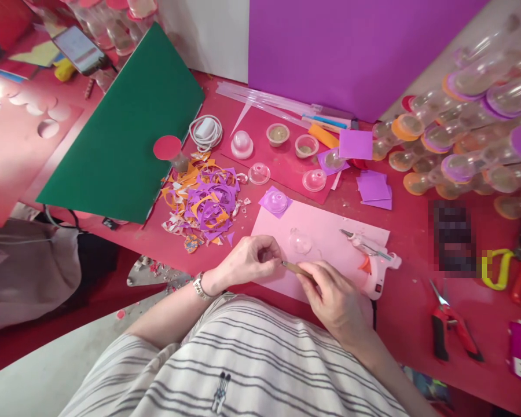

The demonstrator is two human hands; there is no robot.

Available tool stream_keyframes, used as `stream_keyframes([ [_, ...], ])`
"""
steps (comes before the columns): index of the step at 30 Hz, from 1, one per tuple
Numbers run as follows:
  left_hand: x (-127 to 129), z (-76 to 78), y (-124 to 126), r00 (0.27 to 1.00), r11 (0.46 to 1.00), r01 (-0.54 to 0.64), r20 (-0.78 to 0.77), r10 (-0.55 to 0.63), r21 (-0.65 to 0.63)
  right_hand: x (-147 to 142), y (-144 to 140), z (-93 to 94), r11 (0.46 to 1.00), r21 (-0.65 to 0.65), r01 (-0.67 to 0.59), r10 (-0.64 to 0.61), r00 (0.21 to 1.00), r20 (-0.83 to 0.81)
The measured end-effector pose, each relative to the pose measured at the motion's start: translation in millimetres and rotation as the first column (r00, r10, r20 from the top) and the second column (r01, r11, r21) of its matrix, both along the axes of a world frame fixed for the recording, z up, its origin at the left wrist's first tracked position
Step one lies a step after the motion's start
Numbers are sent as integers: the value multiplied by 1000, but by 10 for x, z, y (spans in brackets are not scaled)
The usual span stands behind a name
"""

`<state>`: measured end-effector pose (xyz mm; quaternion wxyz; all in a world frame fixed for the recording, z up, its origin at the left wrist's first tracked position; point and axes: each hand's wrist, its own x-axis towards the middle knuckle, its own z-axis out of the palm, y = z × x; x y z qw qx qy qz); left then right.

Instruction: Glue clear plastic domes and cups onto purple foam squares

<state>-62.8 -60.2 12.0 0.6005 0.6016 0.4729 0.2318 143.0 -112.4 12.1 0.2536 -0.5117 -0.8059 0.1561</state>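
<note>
In the head view, the person's left hand point(248, 260) is curling its fingers together over the near edge of a pink sheet point(330, 231), pinching something small that the fingers are hiding; what it is cannot be told. The right hand point(332, 295) is gripping a thin wooden-handled tool point(296, 269) between thumb and fingers, and the tool's tip is pointing left, meeting the left hand's fingertips just above the sheet's near edge. A wristwatch point(198, 286) is sitting on the left wrist.

On the pink sheet, just beyond the two hands, a clear plastic dome point(300, 242) is lying. A white glue gun point(371, 260) is resting across the sheet's right end, just beside the right hand. A second clear dome is sitting on a purple square point(276, 202) at the sheet's far corner.

To the left of the sheet, a heap of purple and orange paper scraps point(204, 208) is spreading over the red table point(412, 289). A green board point(125, 127) is lying further left. Red-handled cutters point(449, 324) are lying on the table well to the right of the hands.
</note>
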Motion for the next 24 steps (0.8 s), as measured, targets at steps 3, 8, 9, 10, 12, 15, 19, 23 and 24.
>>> stream_keyframes([
  [3, -9, -22, -6, 1000, 1000, 0, -8, 0, 21, 7, -18, -18, 1000, 12, -8, 8, 1000, 11],
  [8, -16, -32, 0, 999, 1000, -16, -36, 17, 16, 15, -30, -26, 999, 32, -4, 5, 1000, -17],
  [9, -19, -29, 2, 999, 1000, -16, -44, 16, 9, 18, -31, -26, 1000, 28, -2, 3, 1000, -21],
  [10, -22, -25, 4, 999, 1000, -13, -42, 13, 0, 22, -33, -26, 1000, 22, 0, 0, 1000, -25],
  [12, -24, -14, 5, 1000, 1000, 8, -16, -9, -12, 33, -40, -29, 1000, 4, 0, 0, 999, -38],
  [15, -16, 5, -2, 1000, 1000, 24, 8, -24, -6, 44, -55, -44, 1000, -30, 6, -8, 998, -68],
  [19, -22, 38, 18, 1000, 1000, 9, -8, -9, 7, 69, -71, -56, 998, -44, 40, -43, 995, -88],
  [23, -112, 78, 107, 987, 989, -128, -88, 134, 70, 288, -72, -9, 981, 11, 192, -190, 975, -112],
  [24, -141, 85, 130, 977, 979, -166, -117, 179, 118, 397, -76, 8, 963, 27, 269, -264, 957, -123],
])
